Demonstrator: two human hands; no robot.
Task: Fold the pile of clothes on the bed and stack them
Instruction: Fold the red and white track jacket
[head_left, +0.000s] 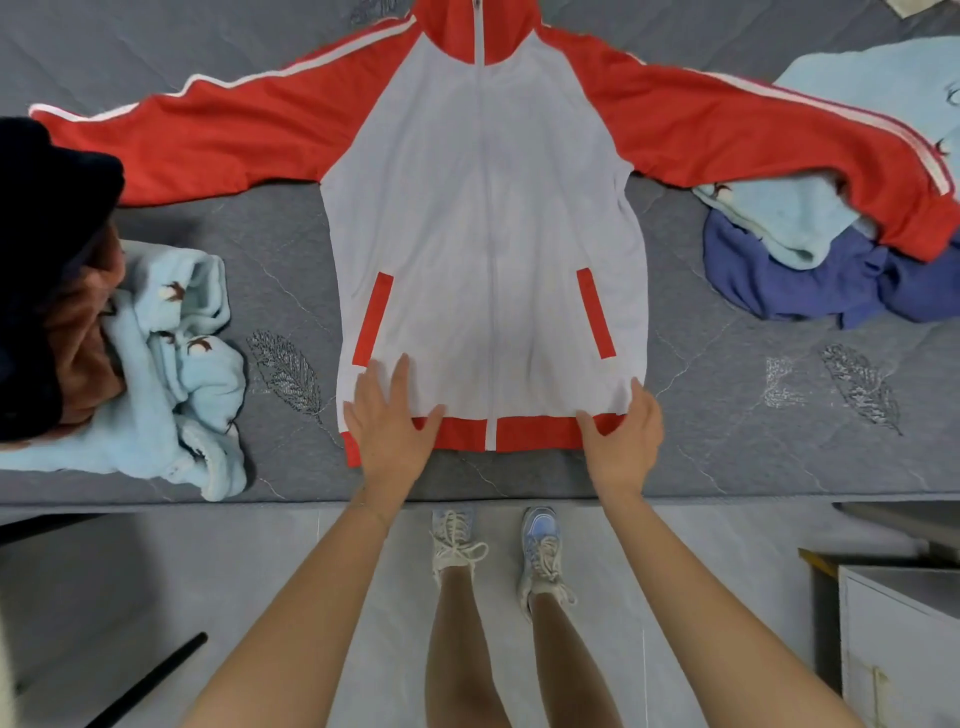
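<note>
A white and red zip jacket (488, 249) lies flat, front up, on the grey bed (270, 270), with both red sleeves spread out sideways. My left hand (389, 421) presses flat with straight fingers on the jacket's lower left hem. At the lower right hem corner rests my right hand (623, 441), fingers relaxed and thumb on the red band. A crumpled pile of light blue fleece with dark and brown garments (130, 364) sits at the left. The jacket's right cuff lies on a light blue and navy heap (810, 260) at the right.
The bed's front edge (519, 501) runs across just in front of my feet on a pale tiled floor. A white cabinet (898, 649) stands at the lower right. A dark rod (150, 680) lies on the floor at the lower left.
</note>
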